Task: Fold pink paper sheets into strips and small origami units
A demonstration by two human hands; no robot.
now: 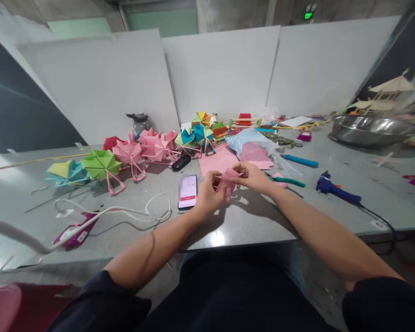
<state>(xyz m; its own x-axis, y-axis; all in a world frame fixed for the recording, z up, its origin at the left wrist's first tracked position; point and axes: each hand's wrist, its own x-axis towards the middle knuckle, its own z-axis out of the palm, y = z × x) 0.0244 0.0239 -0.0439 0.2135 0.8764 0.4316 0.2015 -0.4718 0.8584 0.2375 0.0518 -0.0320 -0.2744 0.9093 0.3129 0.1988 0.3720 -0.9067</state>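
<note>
Between my hands is a small folded piece of pink paper [229,183], held above the front part of the table. My left hand [210,193] is closed on its left side. The fingers of my right hand [251,177] pinch its upper right edge. Behind the hands lie flat pink paper sheets [214,159], partly under a clear plastic bag [251,140]. A phone [187,192] with a lit screen rests just left of my left hand. Green-handled pliers [288,181] lie by my right wrist.
Folded paper umbrellas [102,163] in several colours line the back left. To the right are a blue glue gun [337,189] with a cord, a blue cutter knife [300,160] and a metal bowl [375,131]. A purple power strip [76,230] with white cable sits front left.
</note>
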